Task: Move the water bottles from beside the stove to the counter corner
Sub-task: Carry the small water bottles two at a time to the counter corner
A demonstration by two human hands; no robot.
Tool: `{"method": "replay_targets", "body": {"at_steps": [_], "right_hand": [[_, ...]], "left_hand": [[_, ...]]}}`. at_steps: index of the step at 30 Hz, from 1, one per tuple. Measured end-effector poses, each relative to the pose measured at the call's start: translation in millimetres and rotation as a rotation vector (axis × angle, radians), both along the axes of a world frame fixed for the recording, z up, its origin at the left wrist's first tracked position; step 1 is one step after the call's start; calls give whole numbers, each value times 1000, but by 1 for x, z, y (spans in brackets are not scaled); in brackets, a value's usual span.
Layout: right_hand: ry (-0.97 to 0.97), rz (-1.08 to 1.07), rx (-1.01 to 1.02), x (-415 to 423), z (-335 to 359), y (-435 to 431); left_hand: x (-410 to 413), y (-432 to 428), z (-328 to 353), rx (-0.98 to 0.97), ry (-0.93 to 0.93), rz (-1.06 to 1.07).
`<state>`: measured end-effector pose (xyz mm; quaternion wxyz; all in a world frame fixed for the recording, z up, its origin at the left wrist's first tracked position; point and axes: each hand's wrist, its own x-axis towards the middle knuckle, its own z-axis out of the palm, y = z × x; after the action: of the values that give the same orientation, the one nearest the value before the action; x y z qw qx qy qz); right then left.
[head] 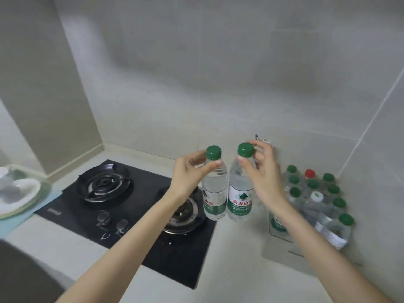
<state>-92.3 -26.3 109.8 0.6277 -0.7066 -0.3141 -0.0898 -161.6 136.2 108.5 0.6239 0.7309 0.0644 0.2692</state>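
**While each hand holds one, two water bottles hang mid-frame**

While the left hand (188, 173) pinches the neck of the left water bottle (214, 193) just under its green cap, the right hand (264, 178) does the same with the right water bottle (240, 193). On each hand the thumb is on the near side of the bottle and the fingers curl round the far side. Both bottles stand straight up, side by side and almost touching, in the middle of the frame. They look lifted off the counter (236, 270). Their bottoms show in front of the right edge of the black gas stove (122, 193). The left one covers part of the right burner (185, 213).

In the right of the frame, where two tiled walls meet, a bunch of water bottles (312, 191) stands in the counter corner. Most have green caps. One has a red cap (309, 173) and one has a white cap (317, 196). Clear plastic wrap (282, 243) lies crumpled at the front of the bunch. The nearest bottle there (336, 228) leans over.

The stove has a second burner (105, 182) to the left and two knobs (112, 220) near its front edge. At the left edge of the frame, white plates (19, 193) sit on a light blue mat (21, 217).
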Motion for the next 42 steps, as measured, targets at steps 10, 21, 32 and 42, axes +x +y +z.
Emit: {"method": "replay_targets", "body": {"at_steps": [10,21,32,42], "right_hand": [[55,311,-75,-99,-11,154],[100,662,-136,-252,-22,345],[96,1048,-157,-403,-28,541],[42,1419,-176,-535,-40,722]], "left_hand": [[-146,134,-10,3,38,312],[-342,288,-20,-12,87,625],[-520,410,-30,-61,116,1013],[-653,520,-37,-63,108,1446]]}}
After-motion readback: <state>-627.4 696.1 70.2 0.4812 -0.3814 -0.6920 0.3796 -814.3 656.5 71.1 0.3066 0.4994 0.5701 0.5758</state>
